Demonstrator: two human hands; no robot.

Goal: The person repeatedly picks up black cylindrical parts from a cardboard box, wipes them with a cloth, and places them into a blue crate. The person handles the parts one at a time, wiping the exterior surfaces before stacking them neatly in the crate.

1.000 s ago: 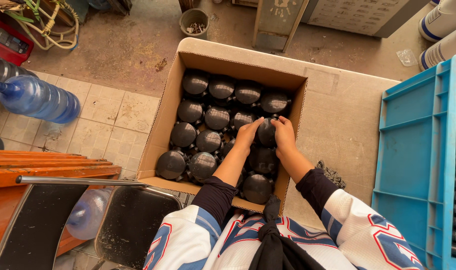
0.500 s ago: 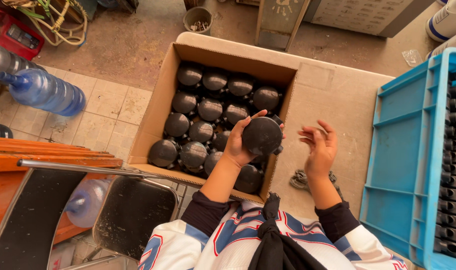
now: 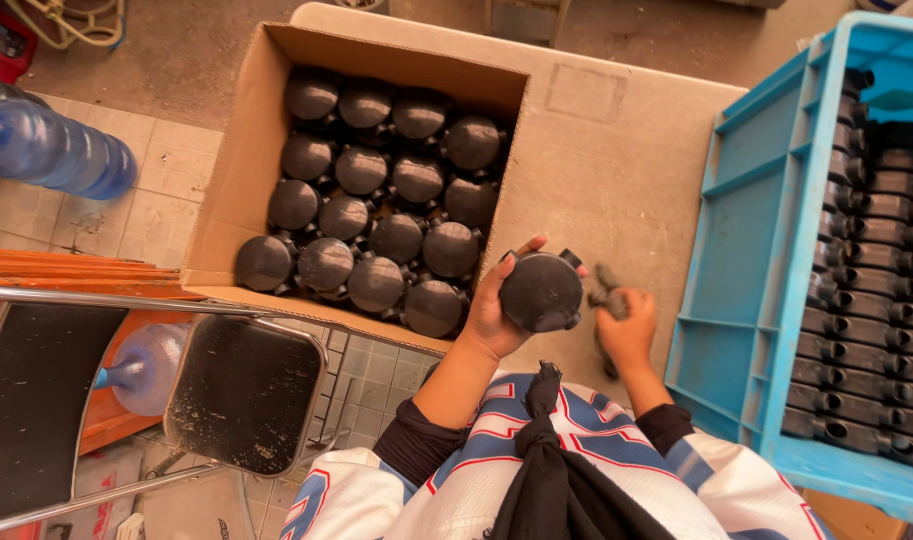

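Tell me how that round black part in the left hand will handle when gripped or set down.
The round black part looks rigid and probably light: the left hand holds it alone. Set flat, it likely stays put. On edge it might roll, though its side nubs may stop it.

1. Left hand [image 3: 491,305] is raised, fingers curled in a grip, thumb pointing up, forearm bare below a dark sleeve.
2. Right hand [image 3: 626,325] is closed loosely beside it, wrist bent inward.

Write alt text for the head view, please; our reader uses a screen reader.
A person's left hand holds a round black part while the right hand grips a small dark piece beside it. A cardboard box of similar parts sits left, a blue crate right.
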